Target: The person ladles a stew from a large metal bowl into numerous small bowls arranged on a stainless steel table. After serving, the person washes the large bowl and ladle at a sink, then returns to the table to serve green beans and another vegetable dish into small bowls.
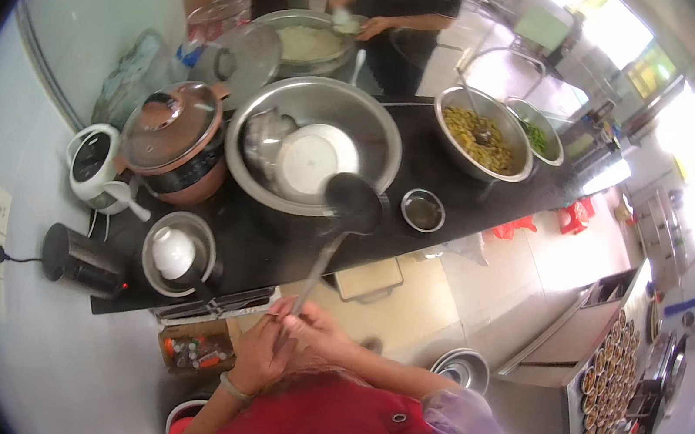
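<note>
Both my hands grip the long metal handle of a ladle (318, 272) close to my chest. My left hand (260, 352) is lower on the handle and my right hand (314, 330) just above it. The ladle's dark, blurred bowl hangs over the near rim of a large steel basin (388, 156), which holds white bowls or plates (319, 157). Right of the basin, a small metal bowl (422, 211) stands on the black counter. Farther right is a steel bowl of yellowish chopped food (477, 139) with a spoon in it.
At left stand a lidded brown pot (171, 128), a white ceramic pot (91, 160), a black kettle (81, 261) and a steel pot (183, 222) holding a white bowl. Across the counter (270, 253), two people work near a basin of pale food (309, 44). Stacked metal basins (466, 367) are low at right.
</note>
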### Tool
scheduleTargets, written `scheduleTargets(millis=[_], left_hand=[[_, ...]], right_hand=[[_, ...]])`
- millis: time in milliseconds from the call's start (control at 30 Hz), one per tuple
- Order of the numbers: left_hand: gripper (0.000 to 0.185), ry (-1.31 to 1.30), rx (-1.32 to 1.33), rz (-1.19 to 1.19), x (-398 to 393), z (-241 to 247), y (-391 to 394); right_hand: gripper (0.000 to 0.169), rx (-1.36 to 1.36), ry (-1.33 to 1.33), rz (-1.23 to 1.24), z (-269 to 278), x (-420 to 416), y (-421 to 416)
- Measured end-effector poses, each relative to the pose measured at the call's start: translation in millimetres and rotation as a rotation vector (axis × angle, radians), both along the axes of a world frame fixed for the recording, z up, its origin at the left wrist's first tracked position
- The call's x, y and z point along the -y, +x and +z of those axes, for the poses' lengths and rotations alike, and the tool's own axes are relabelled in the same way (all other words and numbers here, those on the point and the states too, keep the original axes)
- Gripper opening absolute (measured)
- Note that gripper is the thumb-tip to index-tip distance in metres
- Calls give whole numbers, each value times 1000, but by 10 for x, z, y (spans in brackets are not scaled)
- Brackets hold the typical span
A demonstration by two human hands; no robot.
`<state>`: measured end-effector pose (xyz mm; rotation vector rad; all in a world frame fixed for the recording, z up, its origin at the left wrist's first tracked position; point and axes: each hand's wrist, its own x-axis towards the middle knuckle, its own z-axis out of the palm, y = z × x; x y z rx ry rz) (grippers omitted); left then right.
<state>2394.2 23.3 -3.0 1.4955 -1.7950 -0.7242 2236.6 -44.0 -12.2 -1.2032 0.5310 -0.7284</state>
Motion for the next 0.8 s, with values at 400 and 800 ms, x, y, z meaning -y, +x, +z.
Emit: scheduleTargets(millis=[400, 800], left_hand=[[26, 98, -135, 238, 725, -908, -2227], [29, 539, -767, 259, 1971, -550, -3583]], right_hand=[[20, -49, 591, -943, -190, -62, -3966], [18, -110, 713, -1107, -348, -108, -5440]])
